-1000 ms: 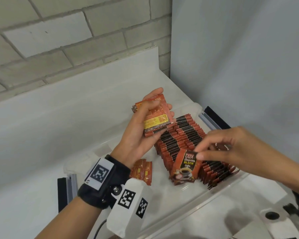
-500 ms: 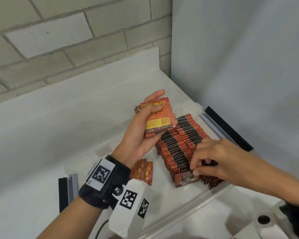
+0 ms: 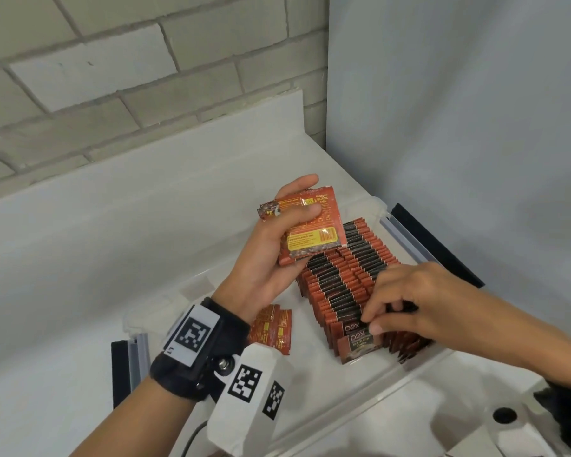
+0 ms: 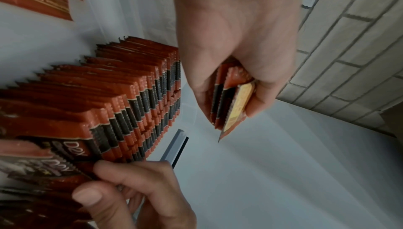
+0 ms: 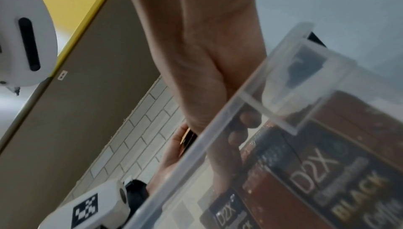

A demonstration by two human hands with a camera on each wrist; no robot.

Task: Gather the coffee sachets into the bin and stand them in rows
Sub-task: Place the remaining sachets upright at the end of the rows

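My left hand holds a small stack of red coffee sachets above the clear plastic bin; the same stack shows edge-on in the left wrist view. Two rows of sachets stand upright in the bin. My right hand rests on the near end of the rows, its fingertips pinching the front sachets that show "D2X BLACK". The right wrist view looks through the bin wall at those front sachets.
A few loose sachets lie flat on the bin floor below my left wrist. Black and grey lid clips sit at the bin ends. A brick wall and a white panel close in the corner.
My right hand carried one sachet down and set it at the front of the near row, then stayed pressing on the row tops. My left hand kept its stack, drifting slightly.
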